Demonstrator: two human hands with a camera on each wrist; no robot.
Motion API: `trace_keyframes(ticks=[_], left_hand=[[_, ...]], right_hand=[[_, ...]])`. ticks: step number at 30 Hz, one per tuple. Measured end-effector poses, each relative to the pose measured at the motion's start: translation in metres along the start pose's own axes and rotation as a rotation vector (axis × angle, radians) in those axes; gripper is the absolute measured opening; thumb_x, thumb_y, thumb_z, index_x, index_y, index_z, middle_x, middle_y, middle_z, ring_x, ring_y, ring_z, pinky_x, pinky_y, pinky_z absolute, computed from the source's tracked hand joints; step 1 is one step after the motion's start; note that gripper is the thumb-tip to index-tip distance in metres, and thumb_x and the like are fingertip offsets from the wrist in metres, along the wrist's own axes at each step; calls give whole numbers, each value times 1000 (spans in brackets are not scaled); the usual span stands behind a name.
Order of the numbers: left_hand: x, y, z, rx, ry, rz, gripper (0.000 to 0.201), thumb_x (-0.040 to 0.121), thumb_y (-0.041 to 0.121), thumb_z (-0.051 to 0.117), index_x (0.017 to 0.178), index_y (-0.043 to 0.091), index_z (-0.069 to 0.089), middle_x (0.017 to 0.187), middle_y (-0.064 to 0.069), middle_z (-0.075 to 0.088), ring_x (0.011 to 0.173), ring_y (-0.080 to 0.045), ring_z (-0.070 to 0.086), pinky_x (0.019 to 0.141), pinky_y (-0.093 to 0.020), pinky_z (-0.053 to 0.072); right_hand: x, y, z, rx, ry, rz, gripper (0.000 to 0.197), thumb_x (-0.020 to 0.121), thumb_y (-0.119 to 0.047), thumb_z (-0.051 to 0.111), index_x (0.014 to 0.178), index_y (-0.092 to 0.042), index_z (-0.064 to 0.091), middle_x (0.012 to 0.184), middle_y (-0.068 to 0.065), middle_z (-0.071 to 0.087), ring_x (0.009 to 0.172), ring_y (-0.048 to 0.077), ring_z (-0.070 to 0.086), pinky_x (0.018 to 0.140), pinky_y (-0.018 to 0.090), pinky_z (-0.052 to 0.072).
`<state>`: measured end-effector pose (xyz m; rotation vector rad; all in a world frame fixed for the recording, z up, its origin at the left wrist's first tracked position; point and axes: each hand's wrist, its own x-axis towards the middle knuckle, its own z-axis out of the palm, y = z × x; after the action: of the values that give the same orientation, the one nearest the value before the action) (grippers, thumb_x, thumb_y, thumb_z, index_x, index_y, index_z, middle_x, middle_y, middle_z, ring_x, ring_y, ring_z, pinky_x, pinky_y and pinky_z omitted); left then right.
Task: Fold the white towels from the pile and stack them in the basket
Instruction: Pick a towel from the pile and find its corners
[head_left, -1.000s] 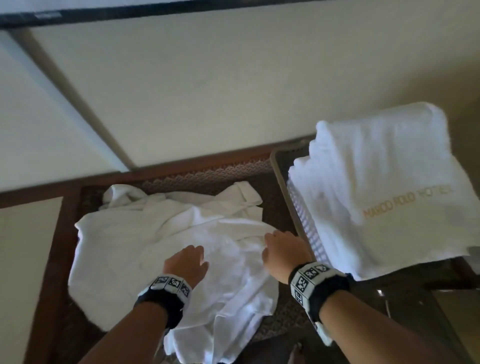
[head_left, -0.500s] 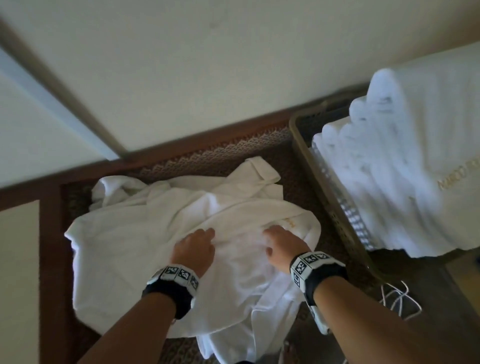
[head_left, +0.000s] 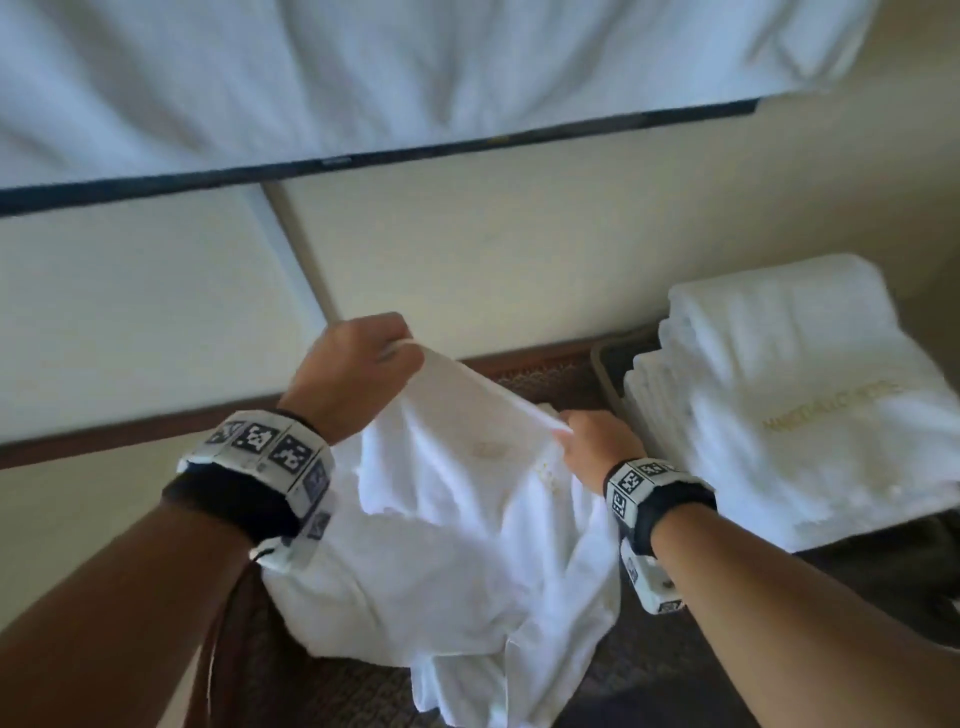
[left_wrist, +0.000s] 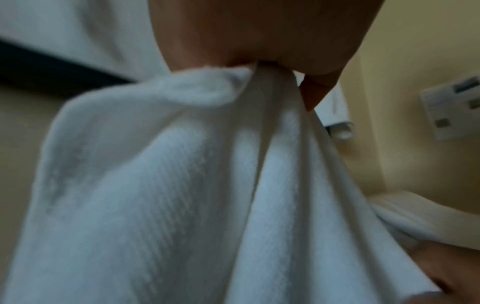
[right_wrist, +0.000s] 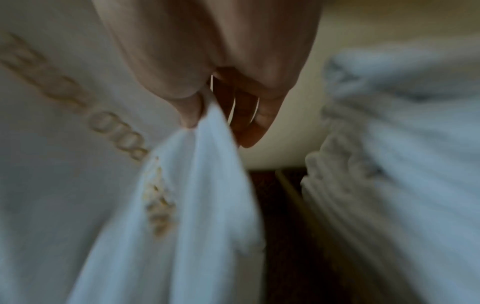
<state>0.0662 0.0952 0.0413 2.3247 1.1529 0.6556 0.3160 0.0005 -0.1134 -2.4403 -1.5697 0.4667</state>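
A white towel (head_left: 457, 499) with gold lettering hangs lifted between both hands, its lower part still draped over the pile (head_left: 467, 649) on the patterned floor. My left hand (head_left: 358, 364) pinches one top corner, held higher; the left wrist view shows the towel (left_wrist: 182, 185) bunched under its fingers (left_wrist: 314, 92). My right hand (head_left: 592, 441) pinches the other end of that edge, lower and to the right; in the right wrist view the thumb and fingers (right_wrist: 192, 111) clamp the cloth (right_wrist: 202, 185). Folded white towels (head_left: 800, 405) are stacked in the basket (head_left: 610, 364) at right.
A cream wall with a dark wooden skirting (head_left: 156, 431) runs behind the pile. A dark-edged screen (head_left: 363, 156) hangs above. The stacked towels (right_wrist: 389, 185) stand close to my right hand. A wall socket plate (left_wrist: 451, 111) shows at the right of the left wrist view.
Both hands were resting on the pile; they have now taken hold of one towel's edge and raised it, the left hand higher. The head view has tilted upward.
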Motion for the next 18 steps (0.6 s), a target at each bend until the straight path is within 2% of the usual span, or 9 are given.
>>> trace_keyframes(ticks=[2,4,8,11,12,13,15,17,18], left_hand=[[-14,7,-48,72,110,-9,24,90,26,57,68,16,58,63,-3,57,66,-25,55,60,-35,43],[-34,14,-91,131,209,-13,26,92,30,57,73,13,63,68,-5,61,70,-26,58,62,-35,45],[-75,33,-163,182,422,-24,26,97,25,59,77,9,64,70,-7,60,72,-31,56,63,-36,39],[-110,43,-214,173,598,-97,26,97,25,59,80,6,66,70,-12,59,75,-33,55,68,-35,38],[-123,43,-230,181,638,-132,27,97,25,59,80,6,66,73,-15,59,77,-34,56,69,-36,40],[-136,40,-244,204,667,-173,26,96,27,58,80,8,66,76,-18,61,79,-35,57,71,-37,42],[-159,28,-267,293,685,-293,25,92,33,54,82,14,66,84,-17,63,84,-39,58,76,-42,47],[-179,18,-278,427,628,-424,21,86,41,54,92,25,67,100,-12,66,94,-39,59,84,-46,50],[-187,13,-276,482,568,-437,22,85,43,60,101,29,67,108,-8,66,101,-36,59,89,-47,50]], right_hand=[[-12,0,-31,-15,55,-6,19,97,-28,49,108,-18,62,99,12,68,97,37,65,82,43,54],[-24,-7,-62,-6,132,-7,17,97,-23,50,108,-19,61,100,12,68,97,37,64,82,41,53],[-44,-44,-112,49,215,-54,10,88,-14,52,93,-19,59,101,13,69,93,35,64,77,36,51],[-59,-66,-131,93,235,-68,23,87,-12,52,104,-16,68,107,12,70,98,34,65,82,34,52],[-65,-75,-137,122,250,-75,20,87,-13,52,98,-14,68,103,14,70,97,35,64,78,34,50],[-72,-86,-143,154,266,-91,14,89,-15,52,88,-12,66,98,16,69,93,36,64,73,33,47],[-86,-117,-154,219,314,-169,22,92,-22,52,73,-12,56,90,17,66,87,36,61,67,33,39],[-107,-160,-167,276,376,-323,22,93,-23,54,72,-15,56,87,14,67,85,35,61,66,32,38],[-121,-184,-174,291,399,-418,19,92,-22,56,74,-16,59,85,12,68,85,34,61,66,32,39]])
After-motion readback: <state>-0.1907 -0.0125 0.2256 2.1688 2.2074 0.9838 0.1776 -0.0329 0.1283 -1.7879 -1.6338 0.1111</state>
